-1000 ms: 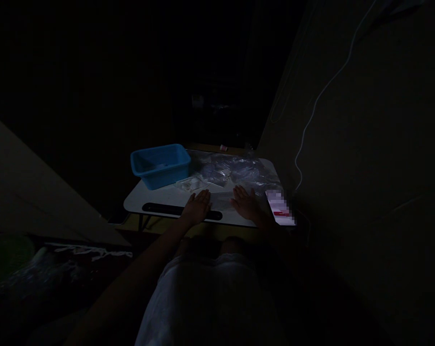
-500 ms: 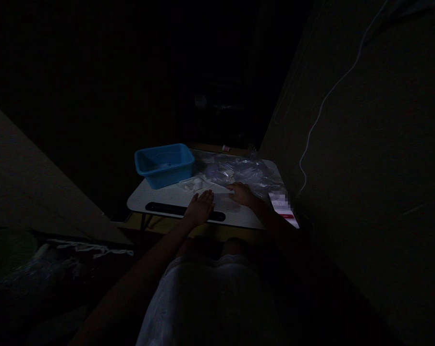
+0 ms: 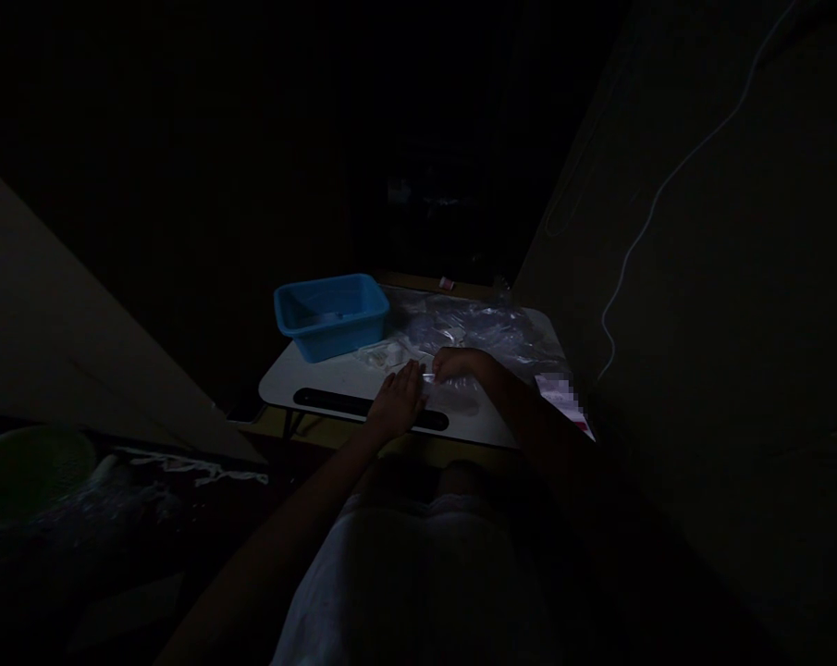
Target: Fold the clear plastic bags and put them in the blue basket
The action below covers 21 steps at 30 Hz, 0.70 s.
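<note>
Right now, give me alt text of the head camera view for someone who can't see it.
A left hand lies flat and a right hand curls at a thin clear plastic sheet on a white round-cornered table in a dark room. Beyond are a blue rectangular basin and crumpled clear plastic; a lit phone lies at right.

One blue tub (image 3: 341, 338) and one lit phone (image 3: 558, 393) were on one table (image 3: 341, 377), with clear plastic (image 3: 456, 398) too dim to count. One green basin (image 3: 33, 472) sat left of the table, one white cable (image 3: 650, 217) hung right, one small red-and-white item (image 3: 447, 284) lay beyond.
</note>
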Each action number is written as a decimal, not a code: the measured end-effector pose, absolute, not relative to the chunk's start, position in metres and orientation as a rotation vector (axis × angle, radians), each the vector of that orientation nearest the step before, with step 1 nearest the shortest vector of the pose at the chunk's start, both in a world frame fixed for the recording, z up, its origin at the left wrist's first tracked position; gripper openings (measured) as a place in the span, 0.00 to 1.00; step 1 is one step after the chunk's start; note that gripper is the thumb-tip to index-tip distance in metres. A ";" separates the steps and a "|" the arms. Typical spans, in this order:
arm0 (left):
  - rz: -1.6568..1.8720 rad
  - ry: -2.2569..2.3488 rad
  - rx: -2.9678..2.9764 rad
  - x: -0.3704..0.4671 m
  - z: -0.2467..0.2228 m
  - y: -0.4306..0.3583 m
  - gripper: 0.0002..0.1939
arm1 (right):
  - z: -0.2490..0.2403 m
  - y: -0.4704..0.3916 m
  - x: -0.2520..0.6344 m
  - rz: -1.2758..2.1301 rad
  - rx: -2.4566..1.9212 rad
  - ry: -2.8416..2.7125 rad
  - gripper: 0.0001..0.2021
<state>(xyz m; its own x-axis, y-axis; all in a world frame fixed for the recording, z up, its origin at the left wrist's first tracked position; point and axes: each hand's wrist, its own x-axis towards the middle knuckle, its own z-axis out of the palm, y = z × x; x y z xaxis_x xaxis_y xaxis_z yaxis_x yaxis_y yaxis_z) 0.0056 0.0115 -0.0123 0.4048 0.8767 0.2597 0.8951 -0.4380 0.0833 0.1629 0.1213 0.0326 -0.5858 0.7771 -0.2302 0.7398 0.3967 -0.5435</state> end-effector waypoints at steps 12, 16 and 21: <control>-1.121 -1.800 -2.735 -0.002 -0.013 0.024 0.23 | 0.044 0.098 0.191 1.253 -1.421 -2.308 0.04; -1.788 -2.189 -2.832 -0.009 -0.007 0.035 0.24 | 0.039 0.084 0.194 1.380 -1.344 -2.134 0.05; -2.222 -2.439 -2.857 -0.014 0.005 0.044 0.20 | 0.034 0.069 0.192 1.444 -1.230 -1.861 0.10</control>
